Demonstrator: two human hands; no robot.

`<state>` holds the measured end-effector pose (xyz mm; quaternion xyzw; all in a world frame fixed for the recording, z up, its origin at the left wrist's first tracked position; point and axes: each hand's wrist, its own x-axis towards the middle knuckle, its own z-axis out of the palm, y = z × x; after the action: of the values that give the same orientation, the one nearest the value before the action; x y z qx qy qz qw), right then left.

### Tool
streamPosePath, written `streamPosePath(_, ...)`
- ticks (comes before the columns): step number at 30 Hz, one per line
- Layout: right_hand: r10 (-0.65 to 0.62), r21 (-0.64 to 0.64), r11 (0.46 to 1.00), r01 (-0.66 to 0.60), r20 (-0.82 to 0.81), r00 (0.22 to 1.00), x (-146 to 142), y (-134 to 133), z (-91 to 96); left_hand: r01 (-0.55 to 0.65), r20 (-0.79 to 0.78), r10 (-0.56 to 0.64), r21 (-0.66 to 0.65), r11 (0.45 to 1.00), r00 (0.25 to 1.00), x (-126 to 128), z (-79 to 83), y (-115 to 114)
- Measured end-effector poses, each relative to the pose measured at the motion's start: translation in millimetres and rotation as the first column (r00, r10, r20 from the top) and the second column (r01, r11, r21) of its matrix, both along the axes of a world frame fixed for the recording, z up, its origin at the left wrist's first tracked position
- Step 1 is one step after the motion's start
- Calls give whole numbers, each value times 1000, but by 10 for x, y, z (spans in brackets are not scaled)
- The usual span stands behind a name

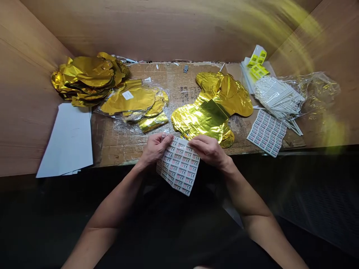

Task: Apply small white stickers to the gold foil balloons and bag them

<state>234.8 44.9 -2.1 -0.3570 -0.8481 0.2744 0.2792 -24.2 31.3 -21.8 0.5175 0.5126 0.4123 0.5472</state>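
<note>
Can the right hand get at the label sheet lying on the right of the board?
Probably yes. The right hand is holding a sheet of labels with the left hand, so it must let go, but nothing appears between it and the other label sheet; the gold foil balloon sits beyond its path.

I had a balloon pile (86, 78) at the table's (179, 89) back left corner, a plastic bag of balloons (134, 104) just in front of it, and a lone balloon (213, 108) mid-table. Sticks (277, 97) lay back right, a sticker sheet (266, 132) before them, paper (67, 142) beyond the left edge, and a second sticker sheet (178, 166) over the front edge.
</note>
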Motion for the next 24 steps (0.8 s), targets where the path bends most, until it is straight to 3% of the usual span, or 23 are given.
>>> streamPosePath(3,-37,47,998,39,-35,999,-4,-48,45,19,-24,-19,23,1000,1000,-48,-8,-13)
streamPosePath(6,-287,-77,958,277,-206,935,20,-19,99,106,-145,-89,111,988,985,-126,-24,-31)
streamPosePath(8,-438,-198,895,400,-221,871,39,80,83,261,-271,-188,264,928,944,-149,-58,-29)
streamPosePath(9,-470,-241,874,423,-191,862,39,146,54,355,-344,-235,344,869,909,-141,-85,-23)
streamPosePath(12,-446,-296,864,408,-71,892,-19,337,-90,580,-561,-283,470,665,778,-51,-205,14)
streamPosePath(14,-424,-279,870,407,0,906,-84,423,-183,664,-674,-255,459,591,693,28,-299,43)
streamPosePath(17,-422,-209,881,424,58,905,-136,498,-248,716,-756,-209,437,544,620,106,-410,77)
streamPosePath(24,-410,-185,885,428,130,903,-71,609,-202,722,-767,-186,450,526,614,126,-431,92)
